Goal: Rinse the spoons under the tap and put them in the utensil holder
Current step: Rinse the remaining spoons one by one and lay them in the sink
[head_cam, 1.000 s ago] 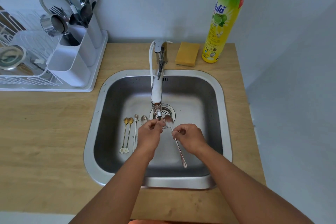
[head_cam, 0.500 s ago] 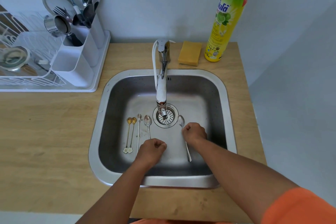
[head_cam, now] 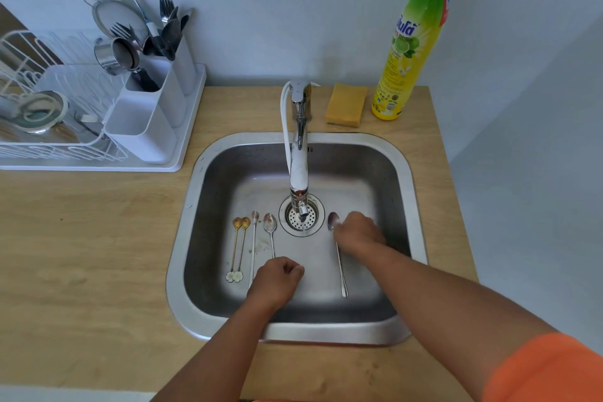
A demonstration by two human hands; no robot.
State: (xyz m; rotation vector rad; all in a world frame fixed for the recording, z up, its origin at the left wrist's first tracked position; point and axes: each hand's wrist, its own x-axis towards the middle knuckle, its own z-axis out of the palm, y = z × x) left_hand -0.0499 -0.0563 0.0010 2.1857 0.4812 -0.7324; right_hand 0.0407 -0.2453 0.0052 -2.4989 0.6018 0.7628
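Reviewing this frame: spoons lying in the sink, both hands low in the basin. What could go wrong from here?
1. The rinsed long steel spoon lies on the basin floor of the steel sink under the right hand; it may pick up grime again.
2. The soiled steel teaspoon, gripped by the left hand, lies beside three other spoons; lifting may knock them.
3. The white utensil holder stands far left; drips may reach the wooden counter.

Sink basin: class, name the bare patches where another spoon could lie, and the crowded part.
Bare steel lies behind the drain strainer, around the tap toward the back wall, and between the left hand and the long spoon under the right hand. Crowded: the left floor, with two gold spoons and two silver spoons.
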